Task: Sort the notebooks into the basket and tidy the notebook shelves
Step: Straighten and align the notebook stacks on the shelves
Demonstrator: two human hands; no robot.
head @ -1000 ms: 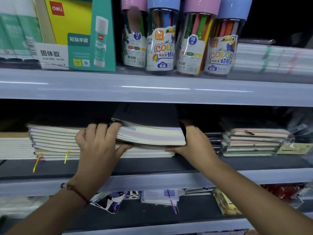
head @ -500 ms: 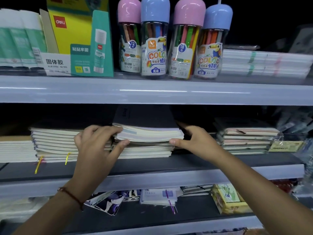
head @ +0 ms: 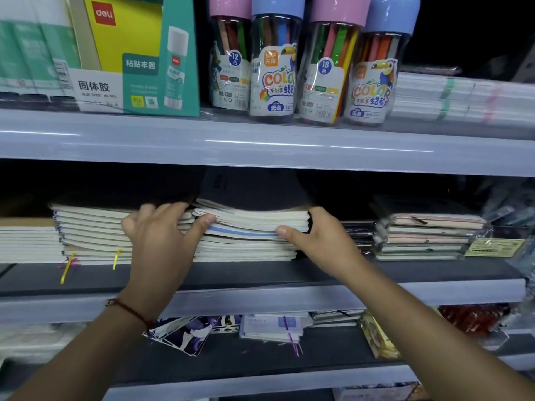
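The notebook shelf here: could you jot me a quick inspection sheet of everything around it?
Surface: dark middle shelf with a pale front rail.
Job's things: middle notebook stack, its top few copies held at both ends; left notebook stack with yellow ribbons hanging out; wrapped notebook stack at right. No basket seen.
Clutter: loose cards and booklets on the lower shelf.
Grippers: left hand grips the top copies' left end, thumb under; right hand grips the right end.
Cables: nothing seen.
Surroundings: glue stick box and four crayon tubs on the upper shelf.
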